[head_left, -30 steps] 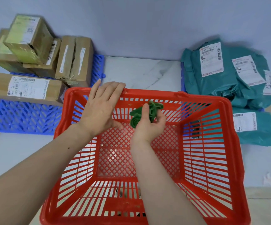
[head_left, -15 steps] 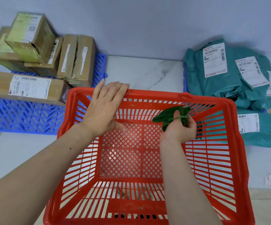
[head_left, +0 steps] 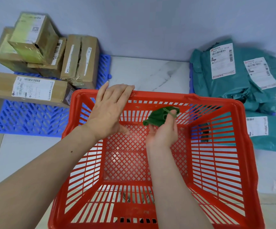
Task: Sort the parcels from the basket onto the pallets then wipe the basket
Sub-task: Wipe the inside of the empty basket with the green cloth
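**Now wiping: cloth swept back along the far wall**

Inside the emptied red basket (head_left: pixel 216 162), the green cloth (head_left: pixel 158 117), pinched in the right hand's (head_left: pixel 162 133) fingers, had slid back leftward along the far wall since half a second earlier, so wiping was underway. The left hand (head_left: pixel 108 111) lay flat-fingered over the rim. Cardboard boxes (head_left: pixel 33 90) covered the blue pallet (head_left: pixel 29 119) to the left, teal mailers (head_left: pixel 243 76) lay to the right; nothing obstructed.

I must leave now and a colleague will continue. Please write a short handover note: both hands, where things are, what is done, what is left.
Left hand rests open on the far rim of the red basket, steadying it.
Right hand grips the green cloth against the inner far wall.
Cardboard boxes sit on the left blue pallet; teal bags are piled on the right.
Done: the basket holds no parcels.
Left: finish wiping the basket.
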Tool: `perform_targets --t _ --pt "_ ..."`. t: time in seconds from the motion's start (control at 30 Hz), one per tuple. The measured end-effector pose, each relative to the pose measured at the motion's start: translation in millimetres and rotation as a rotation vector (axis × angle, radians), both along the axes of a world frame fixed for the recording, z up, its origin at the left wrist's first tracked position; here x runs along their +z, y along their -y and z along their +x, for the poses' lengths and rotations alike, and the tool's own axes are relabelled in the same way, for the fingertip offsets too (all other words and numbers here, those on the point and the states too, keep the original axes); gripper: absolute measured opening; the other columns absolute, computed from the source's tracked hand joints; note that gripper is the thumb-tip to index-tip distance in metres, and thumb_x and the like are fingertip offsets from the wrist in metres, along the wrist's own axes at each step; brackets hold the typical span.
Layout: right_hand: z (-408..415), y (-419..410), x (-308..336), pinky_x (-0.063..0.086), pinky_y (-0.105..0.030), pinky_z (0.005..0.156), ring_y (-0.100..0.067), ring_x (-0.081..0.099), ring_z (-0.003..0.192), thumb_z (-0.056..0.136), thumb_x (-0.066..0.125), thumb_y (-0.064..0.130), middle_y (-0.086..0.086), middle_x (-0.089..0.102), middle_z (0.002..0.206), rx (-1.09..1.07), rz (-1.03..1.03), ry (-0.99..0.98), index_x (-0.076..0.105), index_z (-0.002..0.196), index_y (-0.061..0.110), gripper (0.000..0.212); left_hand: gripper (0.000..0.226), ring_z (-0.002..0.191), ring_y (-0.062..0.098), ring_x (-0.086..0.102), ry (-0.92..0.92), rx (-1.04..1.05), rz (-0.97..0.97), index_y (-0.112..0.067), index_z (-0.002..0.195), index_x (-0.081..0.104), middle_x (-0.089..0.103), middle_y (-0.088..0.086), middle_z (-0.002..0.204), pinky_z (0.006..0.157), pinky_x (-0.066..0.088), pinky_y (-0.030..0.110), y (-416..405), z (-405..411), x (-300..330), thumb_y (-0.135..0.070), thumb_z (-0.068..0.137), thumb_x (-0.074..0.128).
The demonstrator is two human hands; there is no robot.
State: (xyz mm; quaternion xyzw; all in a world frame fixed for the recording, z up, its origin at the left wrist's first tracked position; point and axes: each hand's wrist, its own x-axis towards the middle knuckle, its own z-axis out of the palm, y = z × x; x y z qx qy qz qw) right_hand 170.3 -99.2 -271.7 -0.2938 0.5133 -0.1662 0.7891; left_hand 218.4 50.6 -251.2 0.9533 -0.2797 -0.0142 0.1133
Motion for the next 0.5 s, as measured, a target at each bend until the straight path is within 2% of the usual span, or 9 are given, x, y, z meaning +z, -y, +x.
perform_targets --t 0.1,0.33,0.5 --pt "-1.5 -17.2 1.5 0.058 -0.044 0.090 -0.023 0.071 0.097 0.092 0.069 0.022 -0.006 0.075 0.102 0.055 0.057 0.026 0.074 0.095 0.018 0.008 0.134 0.136 0.028 0.034 -0.002 -0.014 0.000 -0.012 0.149 0.025 0.042 0.010 0.143 0.120 0.000 0.045 -1.7 0.4 0.9 -0.059 0.042 0.090" --pt "0.5 -49.0 5.2 0.060 -0.045 0.087 -0.024 0.075 0.090 0.085 0.075 0.009 -0.009 0.078 0.096 0.249 0.162 0.015 0.075 0.097 0.011 0.012 0.140 0.137 0.027 0.034 -0.021 -0.059 0.025 -0.011 0.151 0.024 0.039 0.009 0.145 0.119 0.006 0.048 -7.8 3.6 4.1 -0.050 0.037 0.094" --pt "8.6 -53.9 4.3 0.061 -0.044 0.066 -0.028 0.075 0.089 0.080 0.078 0.003 -0.008 0.078 0.093 0.305 0.226 -0.033 0.076 0.087 0.011 0.011 0.136 0.141 0.028 0.030 -0.046 -0.081 0.008 -0.011 0.152 0.022 0.037 0.009 0.147 0.120 0.002 0.046 -10.5 4.8 8.3 -0.047 0.042 0.094"
